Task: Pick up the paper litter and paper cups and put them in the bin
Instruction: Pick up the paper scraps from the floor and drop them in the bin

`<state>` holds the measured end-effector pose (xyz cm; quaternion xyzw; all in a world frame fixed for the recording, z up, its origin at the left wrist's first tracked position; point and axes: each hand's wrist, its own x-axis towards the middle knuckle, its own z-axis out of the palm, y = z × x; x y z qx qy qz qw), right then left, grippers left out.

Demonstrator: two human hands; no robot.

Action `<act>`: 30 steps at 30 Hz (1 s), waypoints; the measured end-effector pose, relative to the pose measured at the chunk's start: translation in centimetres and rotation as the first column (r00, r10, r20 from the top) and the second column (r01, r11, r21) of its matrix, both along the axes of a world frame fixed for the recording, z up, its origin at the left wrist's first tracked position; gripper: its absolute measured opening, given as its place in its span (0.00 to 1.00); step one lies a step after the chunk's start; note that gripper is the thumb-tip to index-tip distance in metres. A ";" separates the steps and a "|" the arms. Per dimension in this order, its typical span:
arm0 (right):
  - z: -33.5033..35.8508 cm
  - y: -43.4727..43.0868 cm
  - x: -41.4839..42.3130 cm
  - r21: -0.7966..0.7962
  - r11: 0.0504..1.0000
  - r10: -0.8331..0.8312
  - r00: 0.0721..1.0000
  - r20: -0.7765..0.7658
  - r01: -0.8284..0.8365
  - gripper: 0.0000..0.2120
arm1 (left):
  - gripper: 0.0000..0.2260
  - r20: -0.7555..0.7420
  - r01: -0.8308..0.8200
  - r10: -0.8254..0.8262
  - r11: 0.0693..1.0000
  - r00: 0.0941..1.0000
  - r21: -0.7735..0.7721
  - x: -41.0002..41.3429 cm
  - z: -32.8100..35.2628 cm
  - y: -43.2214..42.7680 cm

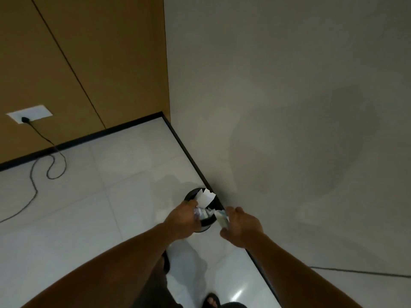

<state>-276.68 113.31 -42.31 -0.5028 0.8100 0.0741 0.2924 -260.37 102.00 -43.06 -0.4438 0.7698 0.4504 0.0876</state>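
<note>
- Two bare forearms reach away from the camera over the white tiled floor [111,218]. Below them, at the near edge, is a foot in a dark sandal [211,301].
- The left hand [183,221] hovers knuckles-up over the near-left rim of the small round black bin [190,194]. Its fingers curl down round what looks like a small crumpled pale scrap [197,213], though blur leaves this uncertain.
- The right hand [242,227] is just right of the bin, beside the grey wall [289,107]. Thumb and fingers pinch a pale folded piece of paper [222,218] at the bin's right edge, not yet inside.
- The bin stands on the floor against the dark skirting [189,152]. Stiff white sheets [205,196] stick up from its far side, with more paper within.
- All this paper should be nearly weightless, soft and crushable, so a light pinch anywhere will hold it.
- Loose pieces may flutter past the rim, so releasing low over the opening looks wise. The upright sheets may need pressing down.
</note>
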 end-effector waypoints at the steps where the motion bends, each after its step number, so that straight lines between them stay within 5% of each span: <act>1: -1.3 -1.5 -0.2 0.008 1.000 -0.030 0.999 0.017 0.030 0.31 | 0.12 0.005 0.038 -0.038 0.999 0.999 -0.008 -0.7 -1.4 -1.9; 5: -7.7 -7.1 -1.5 0.037 0.986 -0.162 0.984 0.080 0.160 0.31 | 0.18 0.004 0.083 -0.083 0.996 0.997 0.035 -3.4 -8.0 -8.2; 14: -28.8 -14.0 -6.0 0.162 0.931 -0.346 0.931 0.115 0.326 0.26 | 0.14 0.072 0.082 -0.091 0.990 0.993 0.114 -11.7 -30.3 -13.9; 20: -39.8 -14.7 -7.0 0.209 0.924 -0.352 0.927 0.131 0.321 0.32 | 0.32 0.228 0.149 -0.172 0.982 0.958 0.115 -13.3 -41.7 -13.8; 25: -40.7 -14.4 -6.3 0.242 0.917 -0.364 0.912 0.189 0.316 0.25 | 0.32 0.306 0.225 -0.237 0.972 0.922 0.072 -11.3 -42.8 -14.5; 30: -32.9 -14.8 -6.3 0.219 0.929 -0.339 0.923 0.184 0.298 0.30 | 0.32 0.299 0.266 -0.255 0.964 0.920 0.005 -10.3 -34.1 -16.3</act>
